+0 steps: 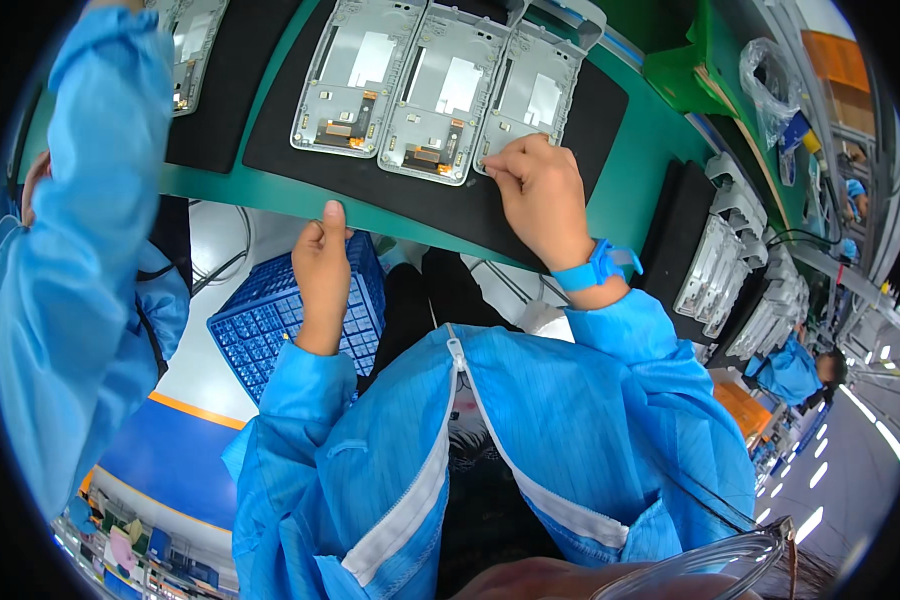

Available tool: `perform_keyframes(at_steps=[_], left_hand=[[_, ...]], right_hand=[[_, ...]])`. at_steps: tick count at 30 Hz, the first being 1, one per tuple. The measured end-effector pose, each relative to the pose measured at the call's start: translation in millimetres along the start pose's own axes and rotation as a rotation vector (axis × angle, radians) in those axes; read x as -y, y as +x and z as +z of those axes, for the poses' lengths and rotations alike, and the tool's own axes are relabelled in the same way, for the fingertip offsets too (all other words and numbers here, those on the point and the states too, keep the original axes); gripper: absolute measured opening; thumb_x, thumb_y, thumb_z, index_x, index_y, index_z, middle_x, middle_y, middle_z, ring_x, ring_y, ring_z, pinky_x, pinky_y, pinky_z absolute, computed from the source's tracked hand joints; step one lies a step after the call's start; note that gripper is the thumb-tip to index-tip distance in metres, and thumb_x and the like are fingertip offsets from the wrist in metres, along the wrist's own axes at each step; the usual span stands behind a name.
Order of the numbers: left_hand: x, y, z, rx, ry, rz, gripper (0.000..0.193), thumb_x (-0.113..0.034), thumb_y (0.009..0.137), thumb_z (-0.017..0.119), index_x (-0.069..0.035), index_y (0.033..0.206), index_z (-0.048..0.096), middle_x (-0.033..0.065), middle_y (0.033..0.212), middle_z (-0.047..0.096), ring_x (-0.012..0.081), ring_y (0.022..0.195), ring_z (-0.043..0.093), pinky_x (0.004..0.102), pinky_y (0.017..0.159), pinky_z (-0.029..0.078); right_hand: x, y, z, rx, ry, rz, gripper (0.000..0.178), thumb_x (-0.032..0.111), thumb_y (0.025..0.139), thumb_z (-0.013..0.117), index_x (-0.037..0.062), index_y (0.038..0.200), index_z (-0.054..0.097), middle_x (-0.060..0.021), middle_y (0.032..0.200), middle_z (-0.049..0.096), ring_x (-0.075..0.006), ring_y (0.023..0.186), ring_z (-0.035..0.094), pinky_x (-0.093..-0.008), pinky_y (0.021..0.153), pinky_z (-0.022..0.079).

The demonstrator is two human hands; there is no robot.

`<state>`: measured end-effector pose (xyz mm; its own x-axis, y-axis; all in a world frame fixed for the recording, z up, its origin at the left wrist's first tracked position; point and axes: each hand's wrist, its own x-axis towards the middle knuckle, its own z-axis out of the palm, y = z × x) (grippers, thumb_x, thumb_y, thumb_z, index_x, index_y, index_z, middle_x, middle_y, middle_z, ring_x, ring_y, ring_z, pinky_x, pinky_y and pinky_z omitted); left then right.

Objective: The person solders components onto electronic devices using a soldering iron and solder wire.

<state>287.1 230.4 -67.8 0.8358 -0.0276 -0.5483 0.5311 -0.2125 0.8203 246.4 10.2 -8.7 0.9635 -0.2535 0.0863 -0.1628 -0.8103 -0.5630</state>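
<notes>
with your right hand (545, 195) at the near end of the right frame (518, 105) on the mat (592, 125) — what its fingertips grip, i cannot tell — and your left hand (322, 272) curled by the table (270, 196), grip unclear, a sideways push could skid that frame into its neighbour (428, 108).

1 blue crate (260, 325); 1 clear plastic bag (767, 80).

— Can you read any word or number near the fingers of the right hand (548, 200)?
— No. On the grey housings (440, 115) beside these fingers, I find nothing legible.
— And around the left hand's (322, 275) fingers?
— Also nothing readable.
</notes>
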Motion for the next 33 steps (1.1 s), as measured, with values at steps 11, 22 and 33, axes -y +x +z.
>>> perform_keyframes(at_steps=[11, 22, 33], left_hand=[[-1.4, -3.5, 7.9, -0.083, -0.040, 0.141, 0.042, -0.036, 0.084, 0.053, -0.006, 0.056, 0.044, -0.0019, 0.053, 0.040, 0.0064, 0.052, 0.033, 0.0250, 0.046, 0.030], [1.6, -1.0, -1.1, -0.037, 0.105, 0.032, 0.051, -0.049, 0.079, 0.053, -0.002, 0.059, 0.053, 0.0070, 0.056, 0.053, 0.0131, 0.053, 0.047, 0.0275, 0.052, 0.039], [12.5, 4.1, 2.5, -0.069, 0.181, 0.090, 0.056, -0.053, 0.079, 0.048, -0.001, 0.060, 0.053, 0.0130, 0.060, 0.055, 0.0224, 0.059, 0.053, 0.0344, 0.058, 0.041]], right_hand=[[27.0, -25.0, 4.7, -0.046, -0.476, -0.273, 0.033, 0.005, 0.069, 0.052, -0.0077, 0.100, 0.052, -0.0138, 0.095, 0.050, -0.0273, 0.091, 0.048, -0.0380, 0.083, 0.037], [18.8, -34.3, -2.7, -0.103, -0.366, -0.314, 0.030, 0.010, 0.071, 0.060, 0.0005, 0.098, 0.054, -0.0095, 0.090, 0.055, -0.0225, 0.085, 0.051, -0.0446, 0.092, 0.030], [17.7, -32.5, -9.3, 0.003, -0.223, -0.221, 0.031, 0.011, 0.069, 0.060, -0.0005, 0.097, 0.054, -0.0112, 0.091, 0.051, -0.0266, 0.090, 0.048, -0.0420, 0.086, 0.032]])
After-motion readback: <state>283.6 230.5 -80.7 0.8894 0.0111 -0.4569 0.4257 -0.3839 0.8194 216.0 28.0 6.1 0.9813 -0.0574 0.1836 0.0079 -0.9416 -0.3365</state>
